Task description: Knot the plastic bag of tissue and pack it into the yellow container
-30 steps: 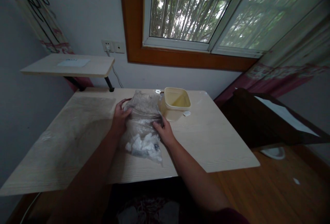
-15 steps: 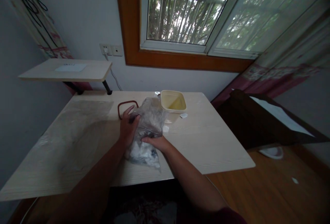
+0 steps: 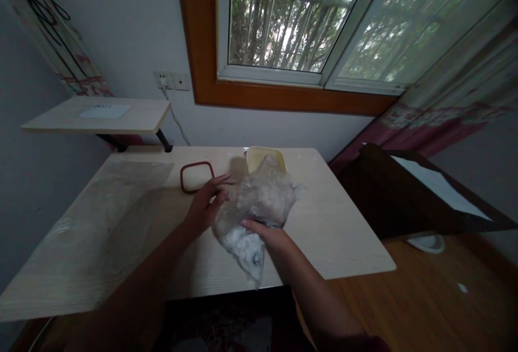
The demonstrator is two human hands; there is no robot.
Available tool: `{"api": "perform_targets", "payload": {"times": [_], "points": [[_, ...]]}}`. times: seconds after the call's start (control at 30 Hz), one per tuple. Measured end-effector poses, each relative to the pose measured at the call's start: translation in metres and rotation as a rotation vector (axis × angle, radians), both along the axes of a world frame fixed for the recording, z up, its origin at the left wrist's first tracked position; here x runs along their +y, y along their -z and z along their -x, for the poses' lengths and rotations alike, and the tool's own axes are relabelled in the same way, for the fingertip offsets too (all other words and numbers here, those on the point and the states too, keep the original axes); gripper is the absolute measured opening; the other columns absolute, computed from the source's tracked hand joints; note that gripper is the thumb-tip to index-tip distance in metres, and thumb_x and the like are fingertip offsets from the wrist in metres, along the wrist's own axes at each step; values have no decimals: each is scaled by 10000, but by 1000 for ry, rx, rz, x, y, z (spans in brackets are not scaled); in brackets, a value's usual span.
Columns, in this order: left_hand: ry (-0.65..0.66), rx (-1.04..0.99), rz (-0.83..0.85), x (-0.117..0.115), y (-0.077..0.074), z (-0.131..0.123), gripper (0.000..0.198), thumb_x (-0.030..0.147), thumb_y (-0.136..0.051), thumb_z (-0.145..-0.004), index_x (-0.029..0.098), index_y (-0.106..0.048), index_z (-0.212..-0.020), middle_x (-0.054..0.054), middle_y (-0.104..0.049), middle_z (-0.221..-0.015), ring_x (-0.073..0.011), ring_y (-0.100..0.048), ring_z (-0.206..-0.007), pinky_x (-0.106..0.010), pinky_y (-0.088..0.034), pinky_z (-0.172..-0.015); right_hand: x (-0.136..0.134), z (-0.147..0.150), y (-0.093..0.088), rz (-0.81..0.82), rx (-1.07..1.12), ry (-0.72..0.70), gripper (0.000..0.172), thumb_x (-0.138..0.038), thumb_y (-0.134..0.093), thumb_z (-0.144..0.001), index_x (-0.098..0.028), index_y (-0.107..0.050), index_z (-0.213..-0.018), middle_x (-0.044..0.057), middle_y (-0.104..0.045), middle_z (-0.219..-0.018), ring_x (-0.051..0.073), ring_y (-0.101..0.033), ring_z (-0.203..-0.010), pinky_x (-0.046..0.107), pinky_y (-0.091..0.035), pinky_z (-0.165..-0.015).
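Note:
A clear plastic bag (image 3: pixel 259 206) with white lumps in its lower end is lifted off the pale wooden table (image 3: pixel 121 222). My right hand (image 3: pixel 269 236) grips the bag around its middle. To the bag's left, my left hand (image 3: pixel 206 203) has its fingers stretched out, touching or nearly touching the plastic. The bag's upper end partly hides a cream plastic tub (image 3: pixel 263 156) behind it.
A dark red square ring (image 3: pixel 197 177), like a lid seal, lies on the table left of the tub. A small raised shelf (image 3: pixel 101 115) stands at the back left. A dark wooden piece of furniture (image 3: pixel 404 190) sits to the right, beyond the table's edge.
The bag went from lying on the table under both hands to being lifted and swung right by my right hand. My left hand let go and opened. The red ring came into view.

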State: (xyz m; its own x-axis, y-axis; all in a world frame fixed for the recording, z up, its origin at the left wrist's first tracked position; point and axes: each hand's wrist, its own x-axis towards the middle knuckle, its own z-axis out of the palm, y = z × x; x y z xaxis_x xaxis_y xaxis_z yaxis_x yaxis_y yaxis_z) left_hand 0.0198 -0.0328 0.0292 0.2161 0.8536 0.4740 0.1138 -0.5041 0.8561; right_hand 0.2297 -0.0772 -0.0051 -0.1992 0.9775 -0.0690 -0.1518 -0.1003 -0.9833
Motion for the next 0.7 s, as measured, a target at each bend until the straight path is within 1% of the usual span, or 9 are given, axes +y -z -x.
{"api": "perform_targets", "payload": {"times": [0.07,0.13,0.23,0.33,0.4,0.47,0.53,0.6,0.7], "points": [[4,152,-120,8,-5,-3,362,302,-542,-995,292,-621,-1349,-114,-637,-1305,-204,-674,-1016,-360,-585,-871,-8,-26,-5,58,-32,97,495,-437,-891,-652,-244,-783,-1095,84,-786,-1068,321,-729,-1050,509,-581,-977],[-3,310,-211,16,-11,-10,376,289,-570,-981,291,-624,-1353,-122,-590,-1363,-222,-657,-1100,-380,-577,-919,-13,-54,-5,69,-76,202,482,-428,-917,-594,-250,-796,-1025,82,-793,-998,322,-736,-1009,511,-593,-953],[22,463,-299,28,-18,-27,420,309,-577,-981,292,-581,-1401,-124,-529,-1449,-231,-656,-1138,-413,-562,-980,-15,-95,2,63,-105,388,469,-413,-943,-531,-240,-793,-941,76,-791,-954,316,-734,-999,497,-597,-943],[26,570,-353,40,-19,-43,442,356,-591,-975,296,-562,-1411,-109,-527,-1461,-250,-642,-1182,-420,-556,-991,-13,-123,10,39,-67,535,465,-393,-949,-509,-216,-779,-904,76,-785,-967,296,-739,-923,458,-617,-863],[34,619,-349,49,-17,-51,410,366,-595,-973,285,-585,-1375,-94,-598,-1357,-234,-664,-1116,-387,-560,-956,-12,-133,11,24,-14,613,462,-381,-938,-525,-210,-773,-921,68,-780,-979,277,-738,-870,431,-621,-808],[46,635,-327,56,-15,-57,313,358,-591,-976,256,-648,-1266,-83,-655,-1199,-223,-673,-1035,-360,-556,-909,-11,-138,6,15,47,666,433,-368,-919,-548,-207,-771,-922,58,-776,-951,266,-735,-836,417,-616,-781],[58,633,-309,61,-14,-59,225,351,-596,-973,225,-692,-1132,-77,-666,-1075,-224,-666,-974,-355,-545,-869,-9,-141,0,5,93,701,395,-357,-903,-555,-204,-770,-893,47,-767,-887,258,-731,-810,408,-608,-769],[66,624,-303,61,-15,-58,186,350,-619,-961,208,-701,-1049,-72,-659,-1010,-228,-656,-941,-357,-534,-845,-6,-145,-6,-18,130,747,377,-350,-896,-532,-203,-764,-852,32,-750,-821,242,-722,-771,390,-602,-747],[62,589,-286,54,-18,-49,167,347,-658,-939,205,-701,-1015,-66,-655,-979,-223,-653,-919,-348,-525,-829,-1,-152,-16,-62,179,803,370,-368,-878,-510,-200,-749,-815,15,-731,-780,205,-702,-692,361,-598,-701]]}}
